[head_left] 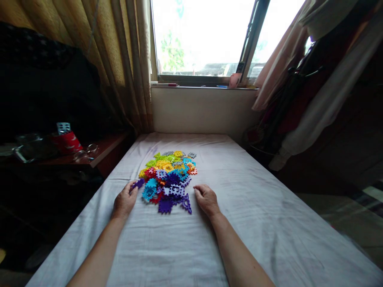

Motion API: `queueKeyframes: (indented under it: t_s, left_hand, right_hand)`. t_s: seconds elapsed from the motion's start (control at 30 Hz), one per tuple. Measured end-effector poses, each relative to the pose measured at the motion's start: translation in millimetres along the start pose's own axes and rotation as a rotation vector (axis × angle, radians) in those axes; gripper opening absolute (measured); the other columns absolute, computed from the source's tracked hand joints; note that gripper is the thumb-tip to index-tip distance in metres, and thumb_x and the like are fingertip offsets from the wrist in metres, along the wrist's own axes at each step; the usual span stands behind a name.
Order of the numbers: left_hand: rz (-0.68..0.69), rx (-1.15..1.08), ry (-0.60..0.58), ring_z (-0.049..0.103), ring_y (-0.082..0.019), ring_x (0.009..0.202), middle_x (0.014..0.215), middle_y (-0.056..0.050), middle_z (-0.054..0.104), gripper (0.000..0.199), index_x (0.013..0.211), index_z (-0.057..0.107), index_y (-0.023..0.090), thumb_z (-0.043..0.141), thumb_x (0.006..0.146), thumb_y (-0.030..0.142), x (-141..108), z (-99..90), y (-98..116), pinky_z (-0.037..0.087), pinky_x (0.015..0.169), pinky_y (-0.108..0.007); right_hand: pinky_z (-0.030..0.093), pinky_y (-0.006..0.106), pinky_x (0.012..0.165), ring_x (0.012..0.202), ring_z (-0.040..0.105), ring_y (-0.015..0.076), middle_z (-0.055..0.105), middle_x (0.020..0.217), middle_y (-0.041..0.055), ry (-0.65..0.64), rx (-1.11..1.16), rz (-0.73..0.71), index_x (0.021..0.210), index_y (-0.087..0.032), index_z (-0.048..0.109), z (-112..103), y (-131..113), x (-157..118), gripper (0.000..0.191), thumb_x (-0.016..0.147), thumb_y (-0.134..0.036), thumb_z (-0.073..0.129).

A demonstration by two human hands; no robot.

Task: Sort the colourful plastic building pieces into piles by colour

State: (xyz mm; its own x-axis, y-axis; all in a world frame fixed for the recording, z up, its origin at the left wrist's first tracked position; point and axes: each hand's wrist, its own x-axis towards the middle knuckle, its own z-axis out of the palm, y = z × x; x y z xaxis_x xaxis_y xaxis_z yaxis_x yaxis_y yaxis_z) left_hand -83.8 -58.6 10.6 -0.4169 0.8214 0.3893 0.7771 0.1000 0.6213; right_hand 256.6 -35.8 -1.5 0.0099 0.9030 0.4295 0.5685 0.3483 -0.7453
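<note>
While the left hand (124,201) grips a dark purple piece (139,183), apparently pinched at one end so that the rest is free, the right hand (207,199) rests curled (whether it encloses anything cannot be told). Between and slightly beyond the hands, a heap of toothed, multicoloured pieces (170,177) lies on a pale sheet (254,195), probably placed centrally for reach from either side. Farther off stands a window (203,38).
</note>
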Motion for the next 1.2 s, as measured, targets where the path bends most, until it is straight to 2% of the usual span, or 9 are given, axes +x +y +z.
queueKeyframes:
  t_s: [0.47, 0.67, 0.9, 1.2]
  left_hand:
    - [-0.035, -0.013, -0.061, 0.073, -0.024, 0.095, 0.100, -0.006, 0.078, 0.038, 0.114, 0.069, 0.025, 0.055, 0.081, 0.037, -1.5, -2.4, 3.1, 0.056, 0.076, -0.029]
    - [-0.026, -0.042, -0.048, 0.073, -0.022, 0.093, 0.099, -0.004, 0.078, 0.035, 0.111, 0.070, 0.027, 0.058, 0.080, 0.037, -0.7, -1.6, 0.9, 0.056, 0.075, -0.027]
    - [-0.092, 0.017, -0.088, 0.073, -0.021, 0.098, 0.105, -0.004, 0.078, 0.038, 0.118, 0.068, 0.026, 0.057, 0.083, 0.035, -0.3, -2.6, 4.4, 0.055, 0.078, -0.025]
    - [-0.051, -0.001, -0.059, 0.073, -0.021, 0.094, 0.102, -0.002, 0.078, 0.035, 0.114, 0.070, 0.027, 0.060, 0.081, 0.034, 1.0, 0.0, -1.7, 0.056, 0.077, -0.026]
  right_hand:
    - [0.054, 0.034, 0.084, 0.088, 0.070, 0.0216, 0.075, 0.091, 0.0049, -0.026, -0.031, -0.004, 0.084, -0.025, 0.075, -0.4, 0.3, 0.6, 0.023, 0.081, -0.022, 0.052]
    - [0.053, 0.032, 0.084, 0.090, 0.070, 0.0205, 0.075, 0.094, 0.0055, -0.043, -0.045, 0.000, 0.086, -0.024, 0.076, -1.1, -1.7, 0.3, 0.024, 0.083, -0.020, 0.052]
    - [0.051, 0.030, 0.086, 0.092, 0.069, 0.0194, 0.075, 0.096, 0.0060, -0.070, -0.084, 0.030, 0.090, -0.021, 0.076, -0.8, -1.8, 0.7, 0.024, 0.084, -0.017, 0.053]
    - [0.051, 0.029, 0.086, 0.091, 0.069, 0.0192, 0.075, 0.096, 0.0057, -0.075, -0.093, 0.018, 0.090, -0.022, 0.076, -1.8, -2.1, 0.7, 0.023, 0.084, -0.017, 0.054]
